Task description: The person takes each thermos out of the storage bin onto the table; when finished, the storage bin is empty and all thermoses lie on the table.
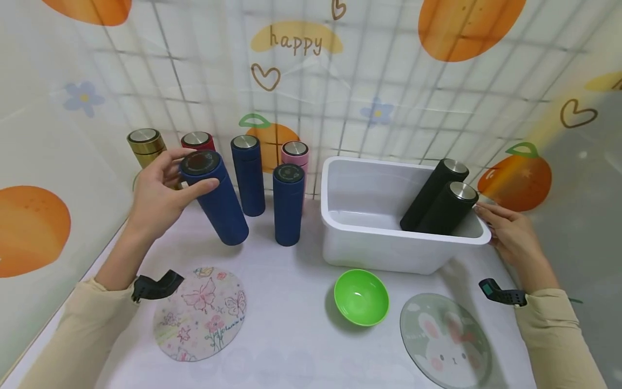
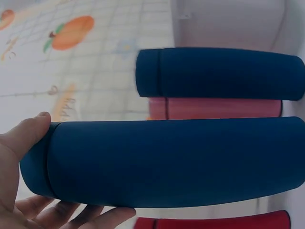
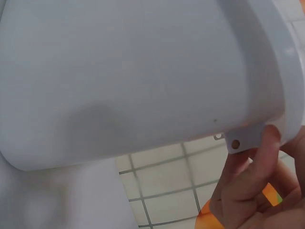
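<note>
Head view: we are seeing the left hand (image 1: pixel 157 197) gripping a tilted blue bottle (image 1: pixel 221 205) left of centre, thumb on one side of the lid (image 1: pixel 200 163), bent fingers on the other, spread only as wide as the bottle. It is leaning lid-end toward the upper left; we are failing to tell whether its base is touching the table (image 1: pixel 291 351). Behind it a red bottle (image 1: pixel 199 141) is partly showing.

At frame right, the right hand (image 1: pixel 517 235) is gripping the rim of the white bin (image 1: pixel 384 248), where two black bottles (image 1: pixel 444 210) are leaning side by side.

Right wrist view: bent fingers are holding the rim at lower right, beside a holed tab (image 3: pixel 250 140).

Handling: we are judging the bottle stiff, fairly weighty, hard to dent; its matt coat is probably helping friction, though the smooth round wall could be turning under a loose grip. We are favouring a mid-body hold, as gripping near the lid is likely leaving the base swinging.
</note>
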Demonstrator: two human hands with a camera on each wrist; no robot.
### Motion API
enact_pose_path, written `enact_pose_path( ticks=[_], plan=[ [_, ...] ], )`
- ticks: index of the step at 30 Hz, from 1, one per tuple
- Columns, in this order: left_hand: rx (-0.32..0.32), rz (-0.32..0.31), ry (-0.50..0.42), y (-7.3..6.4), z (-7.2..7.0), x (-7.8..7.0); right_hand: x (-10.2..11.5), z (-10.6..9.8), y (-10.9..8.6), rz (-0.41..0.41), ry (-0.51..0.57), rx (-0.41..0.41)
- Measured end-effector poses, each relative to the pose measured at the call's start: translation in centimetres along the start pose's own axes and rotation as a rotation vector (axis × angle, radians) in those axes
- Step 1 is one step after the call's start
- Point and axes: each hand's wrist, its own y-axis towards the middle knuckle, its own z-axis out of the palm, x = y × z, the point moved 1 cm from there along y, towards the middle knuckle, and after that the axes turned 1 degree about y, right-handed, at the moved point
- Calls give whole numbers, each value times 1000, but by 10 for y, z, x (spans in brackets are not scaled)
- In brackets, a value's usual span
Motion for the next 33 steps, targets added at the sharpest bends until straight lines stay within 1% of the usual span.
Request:
enact_pose_path(
  ticks=[6, 8, 14, 18, 22, 28, 33],
  plan=[
    [20, -61, 47, 11, 6, 15, 1, 1, 0, 6, 7, -9],
    [26, -71, 52, 14, 8, 18, 1, 1, 0, 11, 0, -14],
    [41, -79, 67, 22, 17, 25, 1, 1, -1, 27, -1, -14],
    [52, -84, 69, 26, 23, 29, 2, 1, -2, 16, 14, 0],
    [54, -86, 78, 29, 26, 30, 1, 2, -2, 6, 8, -2],
    [57, -102, 67, 32, 31, 34, 1, 2, -3, 3, 1, -5],
    [56, -107, 57, 33, 34, 37, 0, 2, -3, 2, 14, 9]
  ],
)
